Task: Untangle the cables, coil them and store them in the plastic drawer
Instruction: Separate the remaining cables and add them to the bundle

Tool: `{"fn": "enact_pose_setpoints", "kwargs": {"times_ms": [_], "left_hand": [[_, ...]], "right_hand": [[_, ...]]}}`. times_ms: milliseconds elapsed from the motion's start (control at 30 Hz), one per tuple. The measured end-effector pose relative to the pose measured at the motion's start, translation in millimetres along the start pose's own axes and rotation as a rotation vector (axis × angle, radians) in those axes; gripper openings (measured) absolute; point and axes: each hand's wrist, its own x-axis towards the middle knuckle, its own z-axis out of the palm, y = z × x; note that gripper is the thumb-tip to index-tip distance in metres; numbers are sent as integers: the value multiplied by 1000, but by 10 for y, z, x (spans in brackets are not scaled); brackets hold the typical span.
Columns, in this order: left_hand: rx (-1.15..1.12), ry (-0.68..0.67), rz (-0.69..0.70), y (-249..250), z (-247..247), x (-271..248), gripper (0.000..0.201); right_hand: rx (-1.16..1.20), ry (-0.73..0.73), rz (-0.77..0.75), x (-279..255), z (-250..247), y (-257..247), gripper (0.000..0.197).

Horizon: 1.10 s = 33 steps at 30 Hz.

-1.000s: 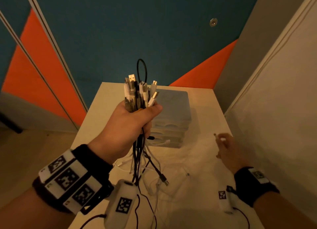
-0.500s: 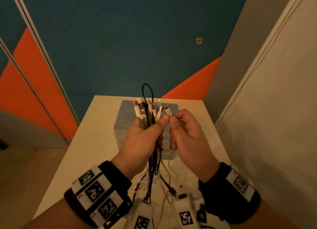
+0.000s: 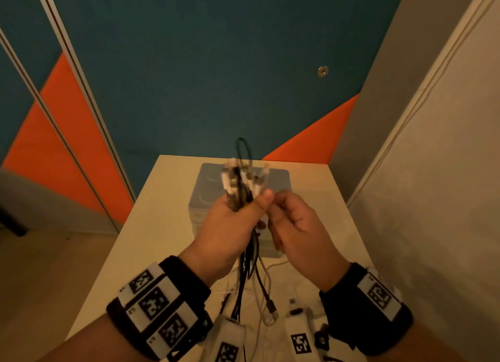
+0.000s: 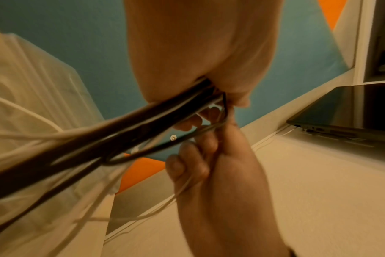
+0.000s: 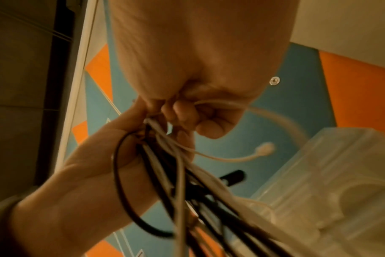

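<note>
Black and white cables point(image 3: 240, 191) stand bunched in the left hand point(image 3: 230, 226), clenched round them above the surface point(image 3: 151, 226), while the right hand point(image 3: 295, 226) pinches one strand; the plastic drawer point(image 3: 278, 177) sits behind, apparently closed. Left wrist view confirms separating is in hand. Right wrist view shows a white cable point(image 5: 264, 113) in the right fist: next, draw it free without snagging.

A second ago the right hand point(image 3: 295, 226) was down at the table, well apart from the cable bundle point(image 3: 240, 183) — now it is raised, fingers curled round a white cable point(image 5: 273, 113) just beside the left hand point(image 3: 230, 229) thumb. The bundle's plug ends, sharp before, show blurred above the left fingers — the left hand sits lower in view.
</note>
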Motion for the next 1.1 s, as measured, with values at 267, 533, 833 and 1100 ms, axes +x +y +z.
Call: {"fn": "enact_pose_setpoints", "kwargs": {"times_ms": [267, 533, 833, 1100], "left_hand": [[-261, 109, -8, 510, -265, 167, 25], [-222, 161, 81, 881, -650, 314, 29], [-192, 14, 23, 885, -530, 190, 27], [-182, -86, -25, 842, -471, 70, 23]], "right_hand": [[-449, -251, 274, -423, -406, 819, 9], [-618, -163, 572, -767, -926, 1329, 10], [-510, -375, 764, -894, -1068, 1487, 49], [-905, -409, 891, -986, -554, 2192, 25]]}}
